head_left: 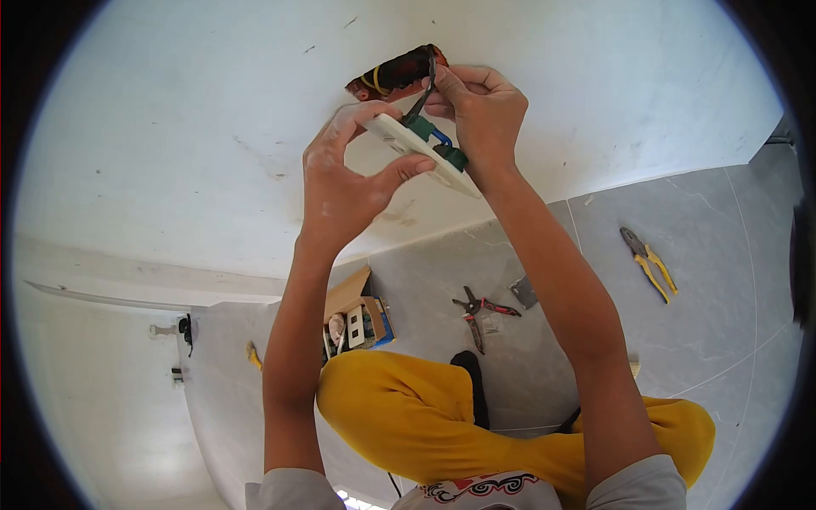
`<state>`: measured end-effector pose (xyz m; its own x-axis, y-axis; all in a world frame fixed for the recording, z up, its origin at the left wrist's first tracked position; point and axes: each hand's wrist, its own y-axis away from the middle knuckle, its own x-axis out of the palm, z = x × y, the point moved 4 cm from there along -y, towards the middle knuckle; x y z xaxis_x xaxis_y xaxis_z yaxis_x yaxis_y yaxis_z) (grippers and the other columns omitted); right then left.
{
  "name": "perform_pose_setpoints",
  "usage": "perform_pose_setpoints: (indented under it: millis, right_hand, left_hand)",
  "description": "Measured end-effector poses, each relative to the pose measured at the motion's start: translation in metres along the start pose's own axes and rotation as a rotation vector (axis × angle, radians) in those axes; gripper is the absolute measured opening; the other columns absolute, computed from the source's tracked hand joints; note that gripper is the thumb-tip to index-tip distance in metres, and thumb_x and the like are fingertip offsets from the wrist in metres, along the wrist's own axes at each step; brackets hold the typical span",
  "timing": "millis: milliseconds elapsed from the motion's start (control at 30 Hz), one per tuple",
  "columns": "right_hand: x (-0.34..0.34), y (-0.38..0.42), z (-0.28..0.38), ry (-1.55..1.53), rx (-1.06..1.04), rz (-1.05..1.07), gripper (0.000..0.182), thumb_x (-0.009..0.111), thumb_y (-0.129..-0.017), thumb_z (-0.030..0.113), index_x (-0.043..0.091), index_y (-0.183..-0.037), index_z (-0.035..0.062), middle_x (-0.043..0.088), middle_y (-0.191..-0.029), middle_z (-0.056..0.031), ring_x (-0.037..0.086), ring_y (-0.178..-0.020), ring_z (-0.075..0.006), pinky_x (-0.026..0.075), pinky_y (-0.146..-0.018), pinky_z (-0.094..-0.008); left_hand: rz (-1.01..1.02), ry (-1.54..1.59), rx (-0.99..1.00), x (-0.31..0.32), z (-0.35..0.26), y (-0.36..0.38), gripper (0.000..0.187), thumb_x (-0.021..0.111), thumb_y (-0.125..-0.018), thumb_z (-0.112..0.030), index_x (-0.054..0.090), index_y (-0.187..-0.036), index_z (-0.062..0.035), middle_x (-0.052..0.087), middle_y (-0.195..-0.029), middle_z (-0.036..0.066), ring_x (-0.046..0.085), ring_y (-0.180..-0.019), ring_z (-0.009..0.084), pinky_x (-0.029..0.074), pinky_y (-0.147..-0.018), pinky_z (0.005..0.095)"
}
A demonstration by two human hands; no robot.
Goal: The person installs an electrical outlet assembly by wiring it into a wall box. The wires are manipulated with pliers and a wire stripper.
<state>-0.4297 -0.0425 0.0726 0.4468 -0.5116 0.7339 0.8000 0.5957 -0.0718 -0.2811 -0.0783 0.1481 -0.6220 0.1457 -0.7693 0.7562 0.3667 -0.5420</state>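
Observation:
My left hand (353,174) grips a white wall socket plate (399,140), thumb on its front face and fingers at its upper edge. The plate is tilted and stands off the wall. Green terminal blocks (418,127) and a short blue wire (441,137) show on its back. Dark wires (431,75) run from the plate up to a rough rectangular opening (408,70) in the wall, where a yellow band is also visible. My right hand (486,102) pinches the dark wires between thumb and fingers, just below the opening.
On the grey tiled floor (714,297) lie yellow-handled pliers (650,263) at the right and red-and-black wire strippers (481,313) nearer the middle. An open cardboard box (348,297) with white socket plates sits below my left forearm. My crossed legs (399,391) are in yellow trousers.

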Motion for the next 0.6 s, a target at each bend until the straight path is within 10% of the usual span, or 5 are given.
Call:
perform_pose_setpoints:
  millis: [267, 600]
  right_hand:
    - [-0.022, -0.015, 0.004, 0.324, -0.027, 0.231, 0.018, 0.075, -0.086, 0.012, 0.069, -0.088, -0.0049, 0.071, -0.074, -0.0107, 0.067, -0.061, -0.0131, 0.055, -0.057, -0.0247]
    - [-0.016, -0.016, 0.031, 0.898, -0.872, 0.188, 0.035, 0.085, -0.068, 0.034, 0.071, -0.080, 0.0044, 0.063, -0.073, -0.0019, 0.061, -0.061, -0.0174, 0.049, -0.055, -0.0289]
  left_hand:
    - [-0.011, 0.449, -0.226, 0.006, 0.037, 0.004, 0.040, 0.081, -0.079, -0.005, 0.057, -0.110, -0.0015, 0.064, -0.107, 0.010, 0.062, -0.099, 0.0172, 0.054, -0.084, 0.0296]
    - [-0.150, 0.667, -0.194, 0.005, 0.049, 0.002, 0.051, 0.083, -0.081, -0.022, 0.054, -0.116, 0.0024, 0.063, -0.105, 0.010, 0.065, -0.094, 0.0188, 0.056, -0.085, 0.0311]
